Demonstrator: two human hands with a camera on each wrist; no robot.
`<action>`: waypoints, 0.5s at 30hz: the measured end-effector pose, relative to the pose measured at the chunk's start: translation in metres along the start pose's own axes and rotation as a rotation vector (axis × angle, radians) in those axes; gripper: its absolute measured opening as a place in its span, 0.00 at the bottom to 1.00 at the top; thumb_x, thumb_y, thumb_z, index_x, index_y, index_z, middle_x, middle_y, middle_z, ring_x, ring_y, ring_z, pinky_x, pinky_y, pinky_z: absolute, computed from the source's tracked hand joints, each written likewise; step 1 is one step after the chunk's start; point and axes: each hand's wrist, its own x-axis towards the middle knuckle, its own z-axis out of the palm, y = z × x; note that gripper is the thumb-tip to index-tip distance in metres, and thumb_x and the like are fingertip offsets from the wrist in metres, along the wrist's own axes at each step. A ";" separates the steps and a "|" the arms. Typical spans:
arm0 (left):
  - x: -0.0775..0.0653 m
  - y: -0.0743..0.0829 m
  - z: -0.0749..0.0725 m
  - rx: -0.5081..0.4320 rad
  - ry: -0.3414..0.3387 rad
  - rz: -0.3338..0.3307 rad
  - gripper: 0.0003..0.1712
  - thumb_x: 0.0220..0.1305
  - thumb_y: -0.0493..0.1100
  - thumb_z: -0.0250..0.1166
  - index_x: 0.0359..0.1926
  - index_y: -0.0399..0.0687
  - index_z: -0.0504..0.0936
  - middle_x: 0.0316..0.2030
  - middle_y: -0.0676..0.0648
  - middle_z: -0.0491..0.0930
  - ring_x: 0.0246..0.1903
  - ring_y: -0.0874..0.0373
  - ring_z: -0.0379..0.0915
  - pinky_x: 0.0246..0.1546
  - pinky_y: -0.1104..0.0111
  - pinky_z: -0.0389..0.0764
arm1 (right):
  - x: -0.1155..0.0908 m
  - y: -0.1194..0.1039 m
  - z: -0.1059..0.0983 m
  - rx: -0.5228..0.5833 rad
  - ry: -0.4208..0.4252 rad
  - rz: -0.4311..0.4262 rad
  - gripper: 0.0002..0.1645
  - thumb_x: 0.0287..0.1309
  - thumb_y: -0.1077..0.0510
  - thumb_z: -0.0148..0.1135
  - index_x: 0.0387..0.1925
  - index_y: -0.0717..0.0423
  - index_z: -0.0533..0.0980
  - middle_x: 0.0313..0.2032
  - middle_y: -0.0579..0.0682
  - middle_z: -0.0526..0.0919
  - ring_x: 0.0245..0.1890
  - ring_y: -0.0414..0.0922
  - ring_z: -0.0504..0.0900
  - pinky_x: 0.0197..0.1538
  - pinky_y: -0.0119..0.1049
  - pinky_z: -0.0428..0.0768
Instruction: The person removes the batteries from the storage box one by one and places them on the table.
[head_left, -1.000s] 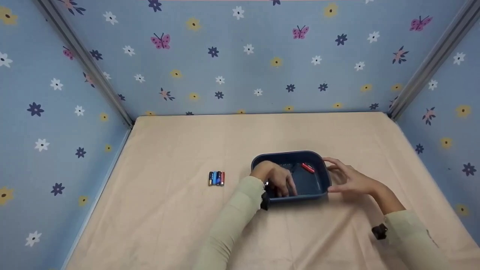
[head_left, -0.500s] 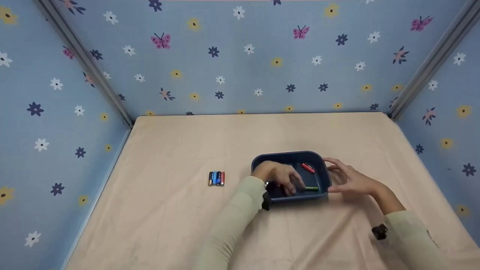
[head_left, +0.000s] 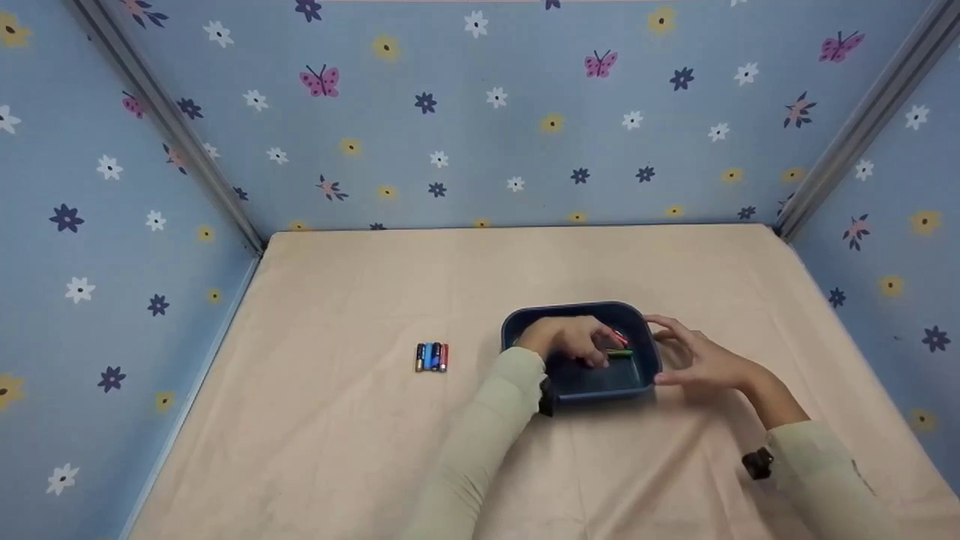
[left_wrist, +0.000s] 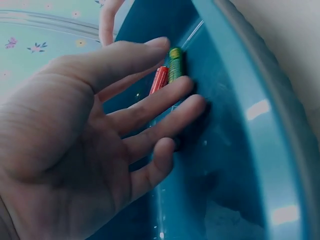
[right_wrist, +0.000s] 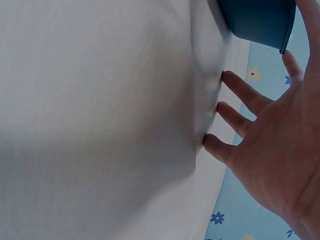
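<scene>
A dark blue rectangular box [head_left: 600, 396] stands on the cloth, tilted neither way. My left hand [head_left: 581, 341] reaches inside it, fingers loosely bent and thumb stretched out. Just past its fingertips lie a green battery [left_wrist: 174, 67] and a red battery [left_wrist: 159, 80], side by side on the box floor. The left wrist view shows no battery plainly pinched; part of the index finger is hidden behind the thumb. My right hand [head_left: 705, 364] spreads its thumb and fingers at the box's right end, touching the rim. Its other fingertips rest on the cloth in the right wrist view.
Several batteries [head_left: 432, 357] lie in a neat row on the beige cloth [head_left: 337, 435], left of the box. Blue flowered panels [head_left: 480, 135] enclose the table at the back and both sides.
The left hand has moved right and away from me inside the box. The green battery, first hidden, then near the front wall, now lies farther back beside the red one. The right hand stays put.
</scene>
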 end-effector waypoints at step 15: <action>0.006 -0.010 0.000 0.092 0.137 0.091 0.24 0.82 0.39 0.66 0.73 0.41 0.84 0.55 0.42 0.88 0.31 0.68 0.71 0.34 0.78 0.72 | -0.001 0.000 0.000 0.005 -0.004 0.050 0.60 0.65 0.53 0.82 0.89 0.41 0.57 0.78 0.71 0.75 0.83 0.75 0.65 0.78 0.89 0.50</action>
